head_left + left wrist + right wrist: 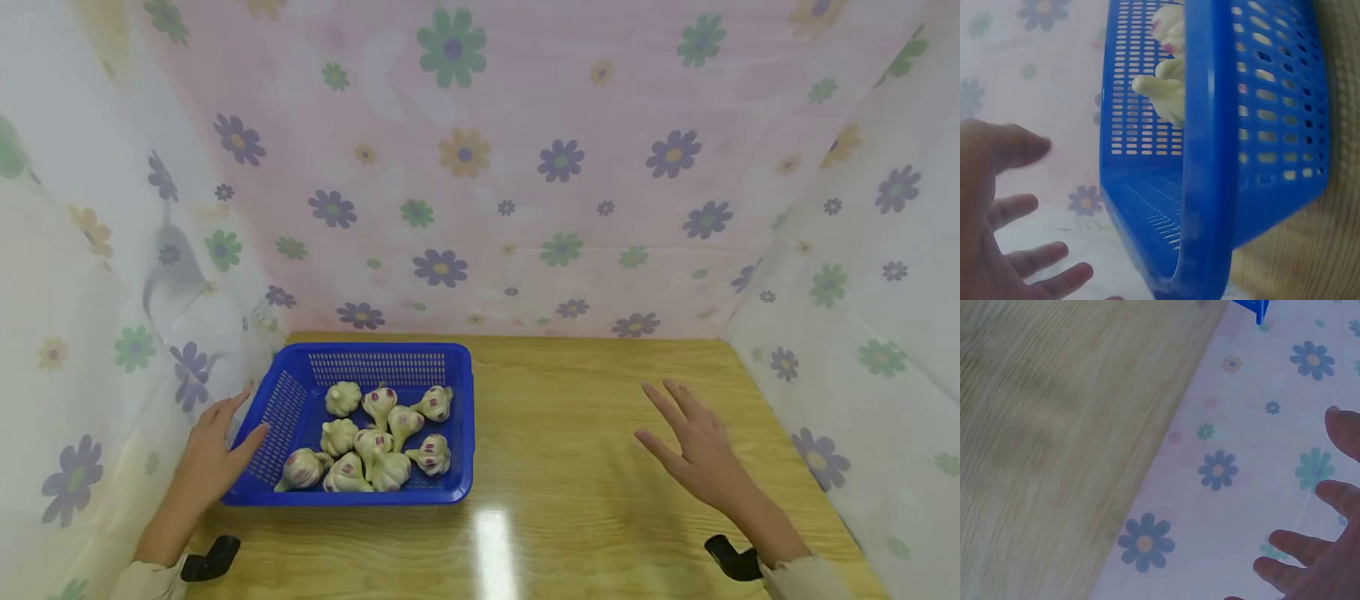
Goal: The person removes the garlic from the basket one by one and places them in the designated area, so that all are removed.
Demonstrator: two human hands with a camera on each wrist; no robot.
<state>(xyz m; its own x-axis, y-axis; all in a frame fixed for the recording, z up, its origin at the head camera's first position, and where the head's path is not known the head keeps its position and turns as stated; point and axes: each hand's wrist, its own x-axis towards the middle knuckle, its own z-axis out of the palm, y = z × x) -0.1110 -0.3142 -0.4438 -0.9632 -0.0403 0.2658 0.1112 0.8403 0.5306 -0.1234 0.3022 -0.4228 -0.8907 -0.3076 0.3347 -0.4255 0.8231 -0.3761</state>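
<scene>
A blue plastic basket (468,417) with slotted walls stands on the left of the table. Inside it lie several garlic bulbs (342,398), pale with purple patches. My left hand (213,450) is just left of the basket, fingers spread; in the left wrist view the left hand (997,244) is apart from the basket wall (1207,125). Over the right part of the table is my right hand (697,454), its fingers extended and holding nothing. The right wrist view shows the right hand (1322,556) against the flowered cloth, with a corner of the basket (1255,306) at the top.
The wooden table (570,433) reaches back to a pink flowered cloth (510,167). White flowered cloths hang at the left side (45,283) and the right side (900,317). Black curved pieces (212,560) sit at both wrists.
</scene>
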